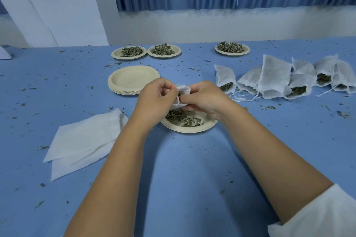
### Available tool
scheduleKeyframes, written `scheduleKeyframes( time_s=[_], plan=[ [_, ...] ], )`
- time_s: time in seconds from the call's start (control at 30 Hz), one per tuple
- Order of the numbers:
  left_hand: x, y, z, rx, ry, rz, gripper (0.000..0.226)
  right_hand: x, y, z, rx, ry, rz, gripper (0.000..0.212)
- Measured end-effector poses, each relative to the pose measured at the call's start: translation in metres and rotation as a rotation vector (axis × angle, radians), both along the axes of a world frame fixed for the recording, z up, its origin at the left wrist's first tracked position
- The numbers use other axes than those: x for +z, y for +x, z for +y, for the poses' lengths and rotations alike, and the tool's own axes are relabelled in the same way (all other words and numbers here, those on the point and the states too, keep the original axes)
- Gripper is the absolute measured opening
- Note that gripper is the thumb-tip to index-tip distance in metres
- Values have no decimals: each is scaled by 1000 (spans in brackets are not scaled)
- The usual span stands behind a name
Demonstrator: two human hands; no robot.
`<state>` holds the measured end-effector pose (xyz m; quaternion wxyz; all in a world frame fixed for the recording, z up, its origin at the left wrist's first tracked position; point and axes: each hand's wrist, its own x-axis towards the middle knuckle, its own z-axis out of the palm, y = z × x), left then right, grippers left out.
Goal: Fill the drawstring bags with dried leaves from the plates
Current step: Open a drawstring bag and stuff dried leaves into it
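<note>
Because both hands crowd round it, the bag [183, 89] shows only as a crumpled white scrap between them; its mouth and drawstring cannot be made out. The left hand [157, 100] and right hand [205, 98] each pinch it with curled fingers, holding it just above the far edge of one plate [189, 131]. That plate is partly hidden by the wrists, and the leaves [189, 121] on it show only on its near half.

From that plate, a stack [133, 82] of empty plates sits at 11 o'clock; how many it holds is hard to tell. Three far plates [164, 50] heaped with leaves lie around 12 o'clock, two touching rim to rim and one apart to the right.

At 2 o'clock the filled bags [273, 77] lie in an overlapping heap, roughly seven, though the overlap and the frame edge block an exact count. Dark leaves show through four of them, and loose strings [244, 98] trail from the heap's near side.

At 8 o'clock the flat bags [84, 140] lie fanned, at least two layers showing.

Leaf crumbs [269, 107] are scattered over the blue tabletop [183, 159]. A white sleeve [317, 217] is cut off at 5 o'clock.
</note>
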<state>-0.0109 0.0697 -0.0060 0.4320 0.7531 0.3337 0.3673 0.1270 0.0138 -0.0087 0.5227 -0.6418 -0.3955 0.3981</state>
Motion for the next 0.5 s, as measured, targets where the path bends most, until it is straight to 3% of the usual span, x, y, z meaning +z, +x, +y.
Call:
scheduleKeyframes(
  time_s=[0.27, 0.37, 0.5],
  plan=[
    [-1, 2, -2, -24, 25, 8, 9, -14, -9, 11, -168, -34, -173, 21],
    [-3, 2, 3, 72, 40, -30, 11, -5, -3, 7, -90, 18, -113, 12],
    [-3, -1, 9, 223, 54, -105, 15, 13, 11, -3, 59, -40, -107, 26]
  ],
)
